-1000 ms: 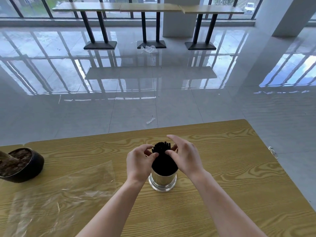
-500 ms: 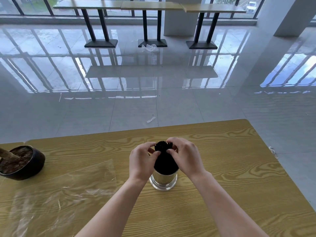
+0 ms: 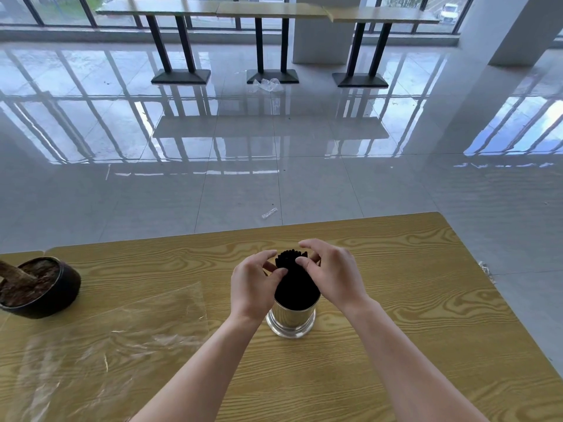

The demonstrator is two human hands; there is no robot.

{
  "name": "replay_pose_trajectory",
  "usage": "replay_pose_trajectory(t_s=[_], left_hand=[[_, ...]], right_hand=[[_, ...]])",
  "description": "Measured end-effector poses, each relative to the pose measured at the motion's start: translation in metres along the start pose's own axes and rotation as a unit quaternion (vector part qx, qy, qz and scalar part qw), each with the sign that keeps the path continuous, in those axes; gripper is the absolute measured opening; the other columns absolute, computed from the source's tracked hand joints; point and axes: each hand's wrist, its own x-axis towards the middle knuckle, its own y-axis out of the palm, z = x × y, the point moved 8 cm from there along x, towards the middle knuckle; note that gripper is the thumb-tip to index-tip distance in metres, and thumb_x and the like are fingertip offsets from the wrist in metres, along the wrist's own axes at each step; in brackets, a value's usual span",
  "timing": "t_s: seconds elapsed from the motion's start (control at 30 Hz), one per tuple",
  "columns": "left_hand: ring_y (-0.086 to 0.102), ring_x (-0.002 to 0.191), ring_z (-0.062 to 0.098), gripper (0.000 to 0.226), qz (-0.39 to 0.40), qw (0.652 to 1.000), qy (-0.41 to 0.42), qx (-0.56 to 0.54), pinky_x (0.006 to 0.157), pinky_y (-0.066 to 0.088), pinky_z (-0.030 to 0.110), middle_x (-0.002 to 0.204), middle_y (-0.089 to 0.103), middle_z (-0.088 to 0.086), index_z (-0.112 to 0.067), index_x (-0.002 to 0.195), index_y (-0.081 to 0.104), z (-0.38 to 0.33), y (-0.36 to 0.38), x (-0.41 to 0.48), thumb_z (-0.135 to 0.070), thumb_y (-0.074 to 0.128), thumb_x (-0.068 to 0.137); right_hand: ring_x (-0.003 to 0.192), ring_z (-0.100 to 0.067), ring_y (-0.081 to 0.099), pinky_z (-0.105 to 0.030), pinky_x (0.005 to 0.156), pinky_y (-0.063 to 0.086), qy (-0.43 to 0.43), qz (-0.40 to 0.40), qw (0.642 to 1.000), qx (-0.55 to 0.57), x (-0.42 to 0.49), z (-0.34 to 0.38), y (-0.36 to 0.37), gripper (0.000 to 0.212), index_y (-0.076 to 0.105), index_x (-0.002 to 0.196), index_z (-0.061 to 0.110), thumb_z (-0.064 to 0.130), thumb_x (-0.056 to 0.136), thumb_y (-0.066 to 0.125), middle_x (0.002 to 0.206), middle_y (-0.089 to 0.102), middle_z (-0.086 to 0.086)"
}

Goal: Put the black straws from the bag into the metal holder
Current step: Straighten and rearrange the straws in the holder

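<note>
Loosened since half a second ago, both hands have spread off the black straws [image 3: 294,280], which stand bunched in the metal holder [image 3: 291,319] at lower centre. Left hand [image 3: 254,289] and right hand [image 3: 333,274] cup the tops, grip open, fingertips barely touching. Tap stray tips level, gently, without tilting the holder on the worktop [image 3: 396,315].

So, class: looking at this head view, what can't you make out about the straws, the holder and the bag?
- Metal holder: its left rim is hidden behind the left hand.
- Black straws: too dense to count.
- Plastic bag: cut off by the left edge.
- Right hand: whether its grip has closed on the straws is unclear.
</note>
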Motion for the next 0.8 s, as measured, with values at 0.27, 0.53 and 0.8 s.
replay_pose_trajectory(t_s=[0.27,0.53,0.8], left_hand=[[0.065,0.08,0.013,0.041,-0.013,1.0,-0.017,-0.002,0.081,0.054,0.034,0.084,0.069,-0.009,-0.019,0.117,0.072,0.01,-0.004,-0.004,-0.026,0.083,0.078],[0.062,0.077,0.02,0.02,-0.016,1.0,-0.006,0.026,0.074,0.053,0.039,0.081,0.066,0.002,-0.018,0.104,0.078,0.003,0.003,-0.003,-0.022,0.077,0.084],[0.064,0.079,0.015,0.031,-0.024,1.0,-0.003,0.008,0.078,0.052,0.03,0.082,0.069,-0.003,-0.016,0.112,0.075,0.01,-0.004,-0.005,-0.024,0.08,0.082]], right_hand=[[0.072,-0.004,0.056,-0.022,0.072,0.044,0.052,-0.008,0.999,0.009,-0.016,-0.028,-0.004,0.036,0.074,0.117,0.018,0.031,0.085,0.081,0.085,0.072,0.012],[0.09,-0.014,0.07,-0.024,0.072,0.051,0.066,-0.003,0.997,-0.027,-0.008,-0.017,0.008,0.028,0.077,0.112,0.023,0.034,0.086,0.078,0.096,0.075,0.007],[0.098,-0.016,0.071,-0.021,0.078,0.045,0.07,-0.007,0.997,-0.018,-0.011,-0.02,0.007,0.035,0.073,0.121,0.018,0.031,0.088,0.077,0.1,0.077,0.005]])
